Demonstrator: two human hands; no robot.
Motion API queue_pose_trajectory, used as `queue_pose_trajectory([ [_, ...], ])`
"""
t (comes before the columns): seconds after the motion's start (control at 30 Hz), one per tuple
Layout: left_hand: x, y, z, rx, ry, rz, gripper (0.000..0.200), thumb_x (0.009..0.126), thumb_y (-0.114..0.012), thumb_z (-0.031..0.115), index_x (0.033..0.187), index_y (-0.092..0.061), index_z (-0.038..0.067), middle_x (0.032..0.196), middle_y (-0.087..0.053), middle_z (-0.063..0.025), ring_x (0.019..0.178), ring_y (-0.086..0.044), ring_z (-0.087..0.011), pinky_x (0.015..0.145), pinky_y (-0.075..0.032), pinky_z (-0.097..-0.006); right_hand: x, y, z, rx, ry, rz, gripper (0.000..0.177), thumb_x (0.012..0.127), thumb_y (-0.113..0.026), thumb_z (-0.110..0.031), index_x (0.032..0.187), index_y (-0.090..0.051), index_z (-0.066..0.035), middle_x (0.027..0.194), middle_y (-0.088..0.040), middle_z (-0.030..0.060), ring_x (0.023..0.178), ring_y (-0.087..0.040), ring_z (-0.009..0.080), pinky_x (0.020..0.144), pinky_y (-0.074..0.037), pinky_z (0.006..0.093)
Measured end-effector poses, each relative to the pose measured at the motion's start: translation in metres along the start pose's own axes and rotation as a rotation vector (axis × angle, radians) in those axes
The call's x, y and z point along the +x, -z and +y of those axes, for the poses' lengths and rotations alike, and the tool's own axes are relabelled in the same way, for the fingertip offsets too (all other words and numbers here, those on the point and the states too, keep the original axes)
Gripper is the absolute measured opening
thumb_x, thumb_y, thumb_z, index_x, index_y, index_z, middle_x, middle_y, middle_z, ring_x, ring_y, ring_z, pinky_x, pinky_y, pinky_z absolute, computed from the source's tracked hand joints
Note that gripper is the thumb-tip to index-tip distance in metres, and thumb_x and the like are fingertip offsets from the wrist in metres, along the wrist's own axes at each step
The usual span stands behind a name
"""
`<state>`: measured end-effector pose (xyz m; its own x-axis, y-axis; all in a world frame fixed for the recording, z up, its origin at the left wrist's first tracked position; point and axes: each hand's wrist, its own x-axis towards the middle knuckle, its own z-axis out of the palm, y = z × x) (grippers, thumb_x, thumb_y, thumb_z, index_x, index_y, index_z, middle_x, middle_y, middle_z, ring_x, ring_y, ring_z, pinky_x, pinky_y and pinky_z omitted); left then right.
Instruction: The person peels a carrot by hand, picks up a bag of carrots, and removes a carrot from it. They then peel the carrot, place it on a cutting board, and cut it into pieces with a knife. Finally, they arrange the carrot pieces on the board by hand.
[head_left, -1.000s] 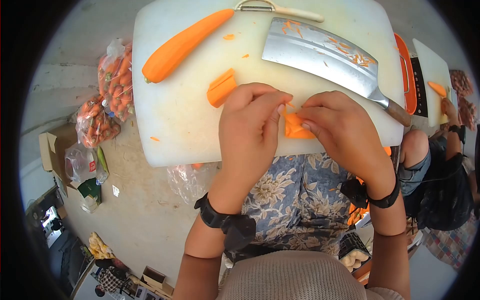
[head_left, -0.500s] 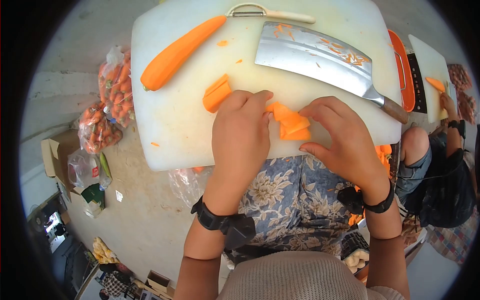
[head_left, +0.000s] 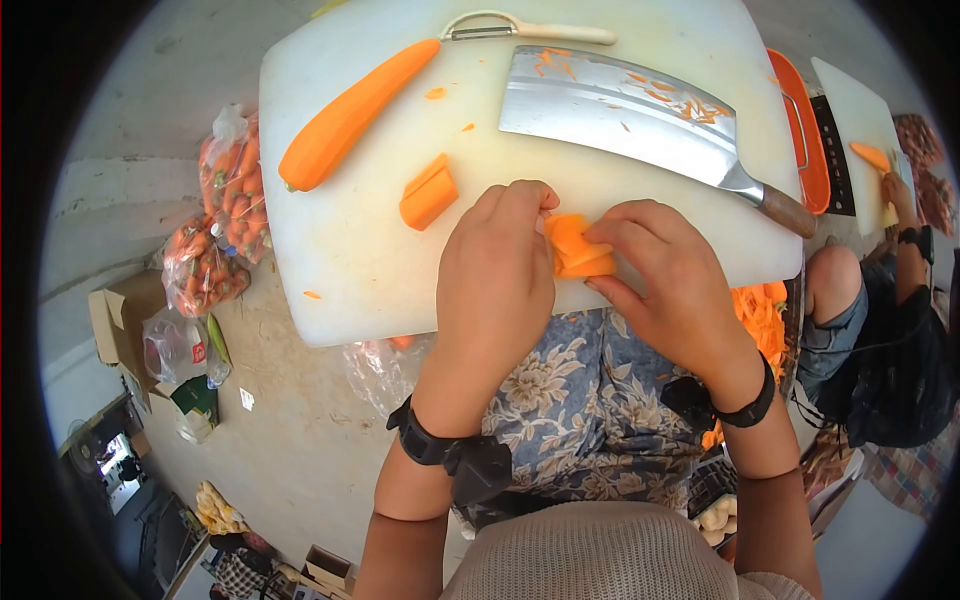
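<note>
A small stack of carrot slices (head_left: 572, 245) lies near the front edge of the white cutting board (head_left: 340, 260), between my two hands. My left hand (head_left: 500, 255) is closed with curled fingers against the stack's left side; its thumb is mostly hidden. From the right, my right hand (head_left: 655, 265) holds the slices, index finger on top and thumb low at their edge. A cut carrot chunk (head_left: 428, 192) sits left of my left hand. Farther back lie a peeled whole carrot (head_left: 350, 120), a white-handled peeler (head_left: 545, 30) and a cleaver (head_left: 630, 110) with orange shreds on its blade.
Bags of carrots (head_left: 205, 260) and an open cardboard box (head_left: 120, 320) stand on the floor at left. Right of the board are an orange tray (head_left: 800, 130) and, below, a heap of cut carrot (head_left: 760, 325). A co-worker's hand (head_left: 897, 195) works at another board (head_left: 860, 110).
My hands have come closer together, and the spread carrot slices are now gathered into a tighter stack. The right fingers have moved left onto them. The view has shifted slightly.
</note>
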<state>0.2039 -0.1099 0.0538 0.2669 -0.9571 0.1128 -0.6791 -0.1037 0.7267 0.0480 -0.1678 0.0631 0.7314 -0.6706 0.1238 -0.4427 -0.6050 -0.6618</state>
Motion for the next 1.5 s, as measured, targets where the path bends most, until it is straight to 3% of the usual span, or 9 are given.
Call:
queue_pose_trajectory([
  [0.27,-0.002,-0.004,-0.005,-0.133,0.046,-0.040,0.012,0.081,-0.055,0.005,0.092,-0.056,0.000,0.080,-0.058,-0.0109,0.071,-0.059,-0.0201,0.060,-0.048,-0.0262,-0.001,-0.001,0.000,-0.001,0.003,0.000,0.034,0.061,-0.067,-0.002,0.094,-0.055,-0.002,0.094,-0.054,0.0115,0.090,-0.052,0.0306,0.078,-0.044,0.0369],
  [0.37,-0.002,-0.001,-0.009,-0.042,-0.131,0.024,0.010,0.079,-0.056,0.003,0.089,-0.057,0.000,0.082,-0.059,-0.0113,0.072,-0.060,-0.0202,0.061,-0.049,-0.0268,-0.003,-0.001,0.000,-0.003,-0.015,0.006,0.038,0.061,-0.068,-0.002,0.096,-0.054,-0.003,0.094,-0.054,0.0122,0.090,-0.052,0.0314,0.079,-0.044,0.0374],
  [0.43,-0.004,0.002,-0.008,-0.037,-0.174,-0.056,0.010,0.076,-0.055,0.003,0.085,-0.058,0.003,0.080,-0.059,-0.0110,0.075,-0.055,-0.0288,0.066,-0.045,-0.0362,-0.005,0.000,0.001,0.012,-0.011,0.032,0.041,0.060,-0.070,-0.002,0.098,-0.053,-0.003,0.095,-0.054,0.0131,0.091,-0.052,0.0321,0.079,-0.044,0.0377],
  [0.77,-0.016,0.009,-0.001,-0.104,-0.020,-0.064,0.028,0.070,-0.066,0.011,0.096,-0.059,0.003,0.091,-0.057,-0.0129,0.085,-0.055,-0.0307,0.073,-0.045,-0.0365,-0.008,0.001,0.000,0.092,-0.136,0.015,0.045,0.061,-0.070,-0.003,0.103,-0.053,-0.002,0.097,-0.053,0.0144,0.091,-0.052,0.0324,0.079,-0.044,0.0375],
  [0.83,-0.016,0.008,0.002,-0.036,-0.042,-0.127,0.034,0.066,-0.070,0.006,0.098,-0.059,0.004,0.095,-0.058,-0.0101,0.082,-0.057,-0.0238,0.067,-0.047,-0.0319,-0.007,-0.001,0.000,0.110,-0.129,0.016,0.042,0.062,-0.069,-0.002,0.101,-0.054,-0.001,0.097,-0.053,0.0145,0.090,-0.052,0.0321,0.078,-0.044,0.0370],
  [1.27,-0.022,0.005,-0.002,-0.114,-0.084,-0.070,0.034,0.066,-0.067,0.006,0.098,-0.057,0.002,0.097,-0.056,-0.0136,0.088,-0.054,-0.0304,0.076,-0.045,-0.0362,-0.010,-0.005,-0.003,0.178,-0.134,0.079,0.038,0.063,-0.067,0.000,0.099,-0.055,-0.002,0.092,-0.054,0.0136,0.087,-0.054,0.0325,0.074,-0.046,0.0367],
  [1.37,-0.027,0.006,-0.004,-0.079,-0.078,-0.021,0.035,0.069,-0.070,0.007,0.102,-0.058,0.003,0.098,-0.058,-0.0096,0.082,-0.057,-0.0210,0.069,-0.050,-0.0287,-0.011,-0.001,-0.003,0.082,-0.168,0.082,0.043,0.064,-0.070,0.001,0.104,-0.055,-0.004,0.098,-0.054,0.0108,0.080,-0.057,0.0194,0.066,-0.048,0.0264],
  [1.43,-0.030,0.005,0.001,-0.190,0.098,-0.036,0.034,0.070,-0.070,0.008,0.102,-0.058,0.002,0.099,-0.057,-0.0097,0.086,-0.057,-0.0191,0.068,-0.050,-0.0276,-0.011,0.000,-0.005,0.193,-0.199,0.065,0.043,0.061,-0.068,0.001,0.102,-0.053,-0.001,0.095,-0.053,0.0151,0.089,-0.053,0.0338,0.075,-0.046,0.0370],
  [1.5,-0.032,0.002,0.002,-0.183,0.099,-0.026,0.033,0.072,-0.068,0.008,0.103,-0.058,0.002,0.101,-0.057,-0.0106,0.085,-0.057,-0.0195,0.070,-0.050,-0.0288,-0.011,-0.004,-0.004,0.192,-0.206,0.064,0.042,0.062,-0.067,0.001,0.102,-0.053,-0.001,0.097,-0.052,0.0153,0.089,-0.053,0.0342,0.076,-0.046,0.0373],
])
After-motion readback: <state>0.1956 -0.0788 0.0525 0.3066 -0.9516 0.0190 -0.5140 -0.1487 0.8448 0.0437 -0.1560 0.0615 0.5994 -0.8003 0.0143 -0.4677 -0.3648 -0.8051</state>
